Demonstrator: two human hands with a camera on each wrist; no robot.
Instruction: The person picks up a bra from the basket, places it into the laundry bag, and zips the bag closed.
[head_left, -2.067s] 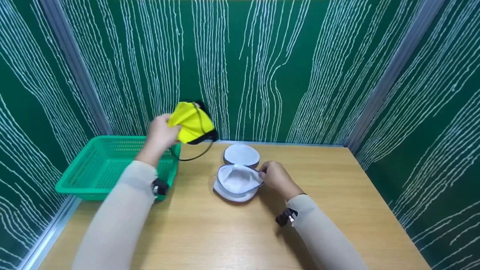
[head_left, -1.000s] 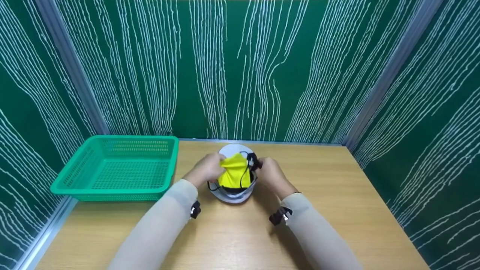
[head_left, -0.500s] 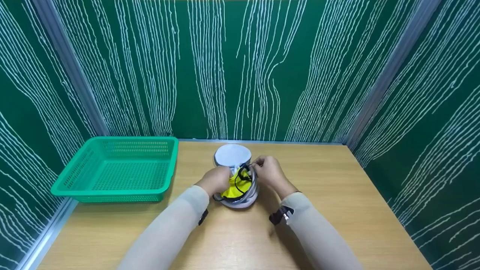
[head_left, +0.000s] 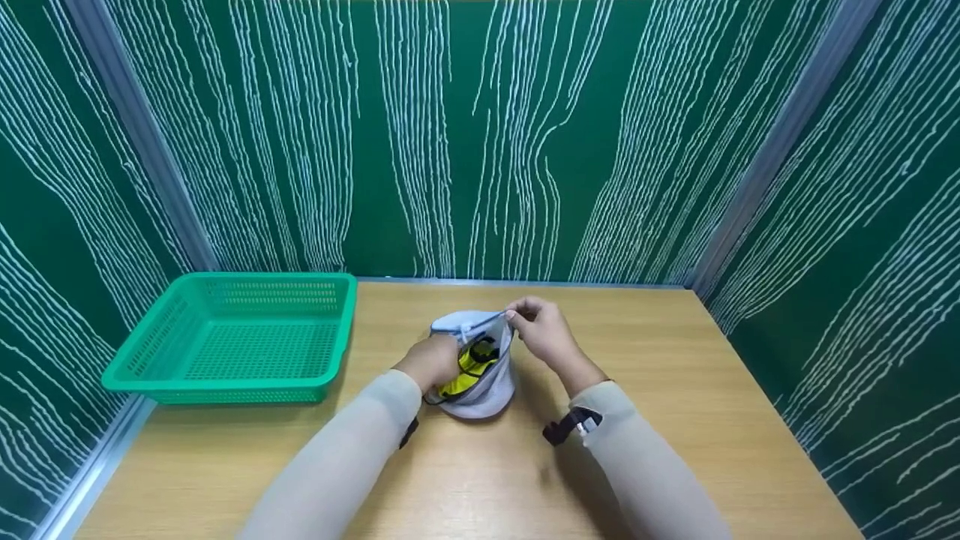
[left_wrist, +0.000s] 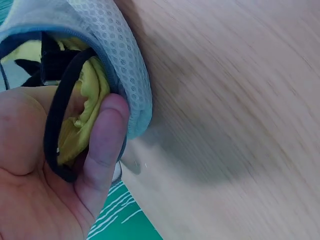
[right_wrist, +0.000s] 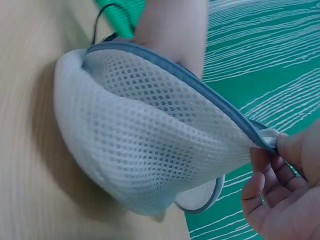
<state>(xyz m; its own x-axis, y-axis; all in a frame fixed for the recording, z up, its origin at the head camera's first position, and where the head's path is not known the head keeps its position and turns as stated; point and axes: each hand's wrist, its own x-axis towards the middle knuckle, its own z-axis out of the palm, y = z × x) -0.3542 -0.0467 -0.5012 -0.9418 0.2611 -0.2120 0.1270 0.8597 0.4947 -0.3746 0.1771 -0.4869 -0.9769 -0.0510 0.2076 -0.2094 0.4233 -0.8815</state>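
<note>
A white mesh laundry bag (head_left: 487,397) with a grey-blue zip edge stands on the table, its mouth gaping. Inside the mouth sits a yellow cloth item (head_left: 472,367) with black trim and a black cord; its kind is unclear. My left hand (head_left: 435,360) reaches into the opening and holds the yellow cloth, seen between fingers and thumb in the left wrist view (left_wrist: 75,150). With thumb and fingertips, my right hand (head_left: 546,330) pinches the zip edge at the bag's right side and pulls it taut. The bag's lid flap (right_wrist: 202,197) shows behind in the right wrist view.
A green plastic basket (head_left: 225,386) with perforated walls stands at the table's left. The wooden table (head_left: 637,360) meets green panels (head_left: 420,150) with white wavy lines at the back and sides.
My left hand has brought the yellow cloth from above the basket down into the mesh bag. My right hand has kept its pinch and lifted the zip edge slightly; the flap has tilted up.
</note>
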